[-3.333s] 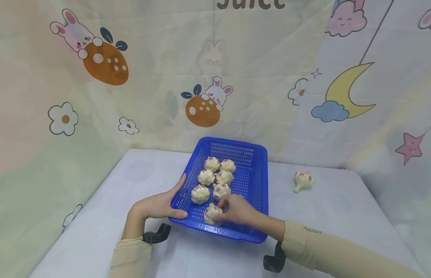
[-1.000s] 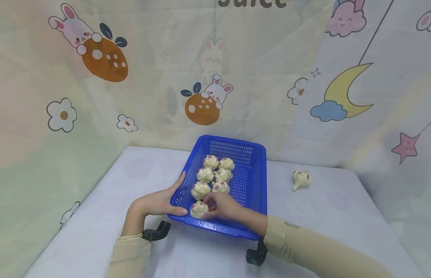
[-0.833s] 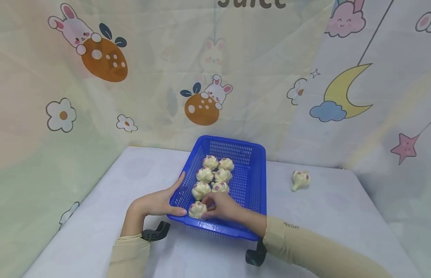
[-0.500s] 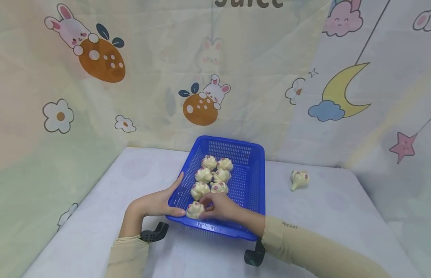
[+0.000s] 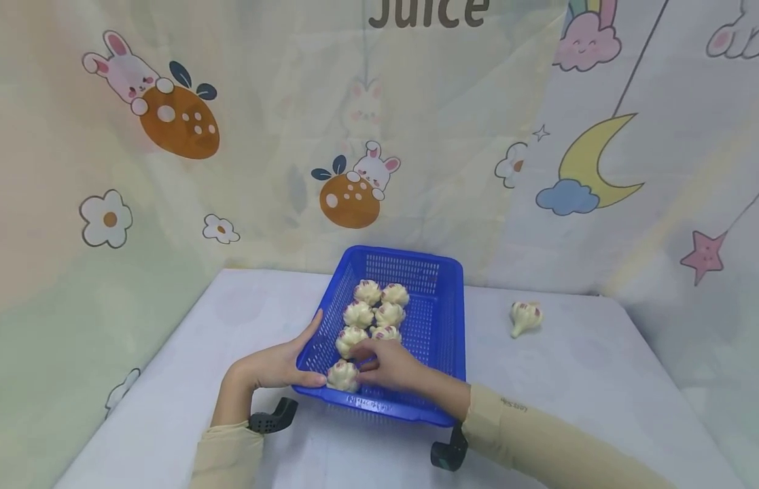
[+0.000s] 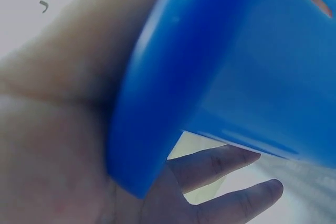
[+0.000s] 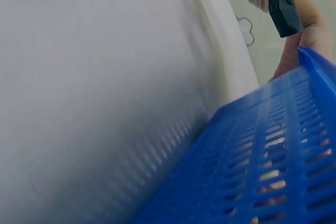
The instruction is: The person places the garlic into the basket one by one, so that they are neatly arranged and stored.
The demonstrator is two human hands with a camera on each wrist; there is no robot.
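A blue plastic basket [image 5: 452, 319] stands on the table with several garlic bulbs [image 5: 359, 314] in rows along its left side. At its near left corner my left hand [image 5: 275, 363] grips the rim, thumb over the edge. In the left wrist view, two straight fingers [image 6: 241, 203] of that hand show beneath the blue wall. My right hand [image 5: 391, 367] reaches inside, fingers bent and parted, with the thumb tip right beside the nearest garlic bulb [image 5: 343, 375], which sits in the near left corner. The right wrist view shows only the basket's slotted outer wall [image 7: 252, 156], not the fingers.
One more garlic bulb [image 5: 526, 318] lies on the white table [image 5: 575, 380], right of the basket. A printed cloth [image 5: 263, 136] hangs behind and at the sides. Dark camera mounts [image 5: 449, 451] are strapped to both wrists.
The nearest garlic bulb has shifted left into the basket's near left corner, moved by my right hand. Its fingers now stand looser beside it. My left hand keeps its place on the rim.
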